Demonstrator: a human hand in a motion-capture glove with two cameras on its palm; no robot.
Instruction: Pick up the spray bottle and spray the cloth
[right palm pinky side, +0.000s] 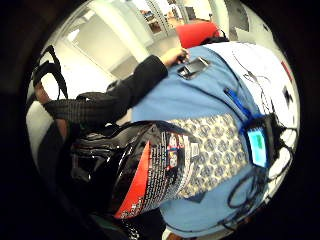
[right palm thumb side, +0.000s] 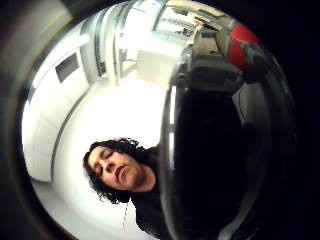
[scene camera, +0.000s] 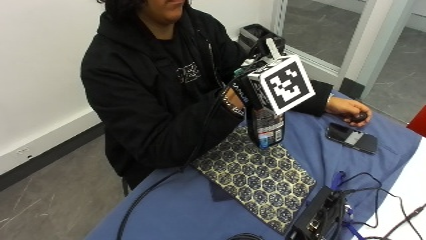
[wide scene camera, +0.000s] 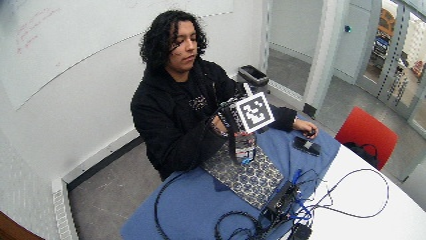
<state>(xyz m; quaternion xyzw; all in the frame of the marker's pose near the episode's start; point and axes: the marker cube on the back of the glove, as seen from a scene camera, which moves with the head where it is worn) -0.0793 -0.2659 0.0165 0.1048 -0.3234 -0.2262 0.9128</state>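
Note:
My gloved right hand (scene camera: 246, 92) grips a dark spray bottle (scene camera: 267, 128) with a printed red, white and black label and holds it upright, a little above the table. Below it a patterned cloth (scene camera: 256, 175) in gold and dark hexagons lies flat on the blue tabletop. In the little finger side palm view the bottle's label (right palm pinky side: 150, 172) fills the near field, with the cloth (right palm pinky side: 215, 147) spread behind it. The dark bottle body (right palm thumb side: 220, 165) blocks much of the thumb side palm view. The wide outside view shows the bottle (wide scene camera: 243, 145) over the cloth (wide scene camera: 247, 175).
The person's bare left hand (scene camera: 349, 111) rests on the blue table (scene camera: 180, 210) beside a phone (scene camera: 351, 138). A black device (scene camera: 323, 217) with cables lies at the near table edge. A red chair (wide scene camera: 363, 132) stands beyond the table.

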